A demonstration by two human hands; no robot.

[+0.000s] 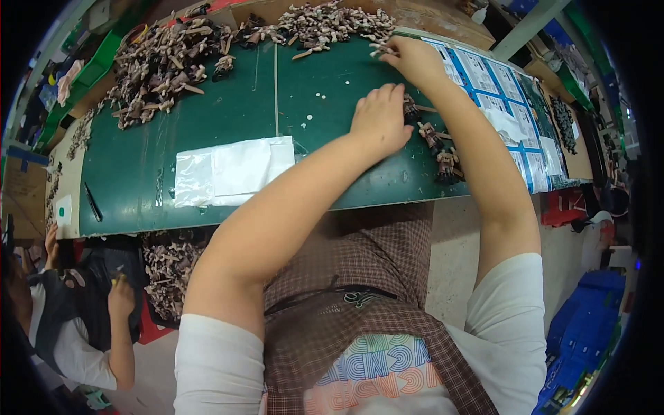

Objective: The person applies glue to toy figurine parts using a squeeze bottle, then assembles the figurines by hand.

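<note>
My left hand (380, 121) is low over the green tabletop, fingers curled and thumb bent in around a small dark toy figure (411, 107) that shows beside them. Two more toy figures in brown and dark colours, one (430, 137) and another (447, 164), lie in a row nearer the table's front edge. Farther away, my right hand (415, 59) pinches a small pale figure part (380, 50) at the right end of a heap of small parts (332, 26). The fingertips partly hide that piece.
A larger heap of figures (162, 66) covers the table's far left. White plastic bags (235, 169) lie near the front edge, with a black pen-like tool (92, 202) to their left. Printed sheets (484, 76) cover the right end. Another person (83, 325) works at lower left, beside a filled bin (169, 273).
</note>
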